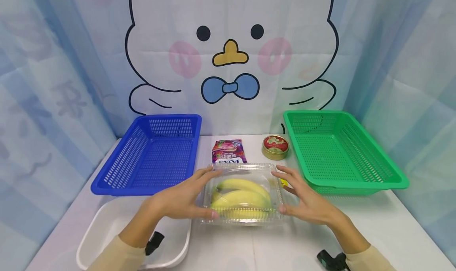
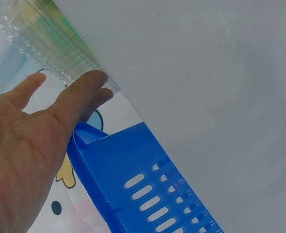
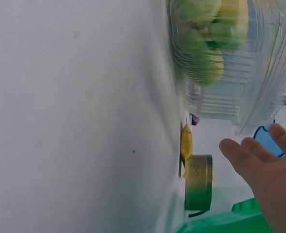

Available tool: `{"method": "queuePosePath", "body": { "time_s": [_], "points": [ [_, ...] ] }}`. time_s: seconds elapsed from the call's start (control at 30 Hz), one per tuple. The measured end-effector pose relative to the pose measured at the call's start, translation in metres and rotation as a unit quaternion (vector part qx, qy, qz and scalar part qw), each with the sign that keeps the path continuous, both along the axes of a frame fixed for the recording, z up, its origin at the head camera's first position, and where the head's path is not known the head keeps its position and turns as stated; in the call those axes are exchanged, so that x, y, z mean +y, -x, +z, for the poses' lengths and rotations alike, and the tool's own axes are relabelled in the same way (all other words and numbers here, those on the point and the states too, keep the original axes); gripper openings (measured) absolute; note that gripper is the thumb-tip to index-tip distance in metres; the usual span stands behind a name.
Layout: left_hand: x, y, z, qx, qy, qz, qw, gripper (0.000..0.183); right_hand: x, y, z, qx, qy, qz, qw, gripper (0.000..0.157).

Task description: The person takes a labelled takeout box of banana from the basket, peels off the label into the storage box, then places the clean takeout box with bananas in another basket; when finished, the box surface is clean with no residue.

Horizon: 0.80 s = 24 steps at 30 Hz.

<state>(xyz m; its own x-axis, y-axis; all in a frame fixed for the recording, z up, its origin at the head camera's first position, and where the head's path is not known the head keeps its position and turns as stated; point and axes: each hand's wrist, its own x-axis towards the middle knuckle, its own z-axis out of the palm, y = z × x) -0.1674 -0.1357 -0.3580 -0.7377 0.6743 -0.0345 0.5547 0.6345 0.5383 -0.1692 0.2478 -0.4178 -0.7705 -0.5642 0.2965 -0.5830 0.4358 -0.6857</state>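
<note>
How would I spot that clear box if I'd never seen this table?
Look between the blue basket and the green basket. There, a left hand and a right hand flank the clear box. Unlike the purple packet and round tin behind it, it shows bananas inside.

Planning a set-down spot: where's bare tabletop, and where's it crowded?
Bare: white table nearside of clear container, between white tub and right sleeve; also nearside of green basket. Crowded: beyond the container, purple packet and round tin between blue basket and green one.
</note>
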Motion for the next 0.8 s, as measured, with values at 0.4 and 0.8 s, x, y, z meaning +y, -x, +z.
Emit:
{"method": "queuePosePath", "body": {
  "time_s": [0.4,0.8],
  "points": [
    [0.0009,0.0012,-0.0048,-0.02,0.002,0.011,0.9997,0.097,0.0022,0.0014,-0.0055,-0.018,0.004,0.007,1.0,0.092],
    [0.0055,-0.0013,-0.0044,-0.038,0.021,0.026,0.9988,0.104,0.0076,-0.0007,-0.0089,-0.058,0.021,0.021,0.998,0.097]
  ]
}}
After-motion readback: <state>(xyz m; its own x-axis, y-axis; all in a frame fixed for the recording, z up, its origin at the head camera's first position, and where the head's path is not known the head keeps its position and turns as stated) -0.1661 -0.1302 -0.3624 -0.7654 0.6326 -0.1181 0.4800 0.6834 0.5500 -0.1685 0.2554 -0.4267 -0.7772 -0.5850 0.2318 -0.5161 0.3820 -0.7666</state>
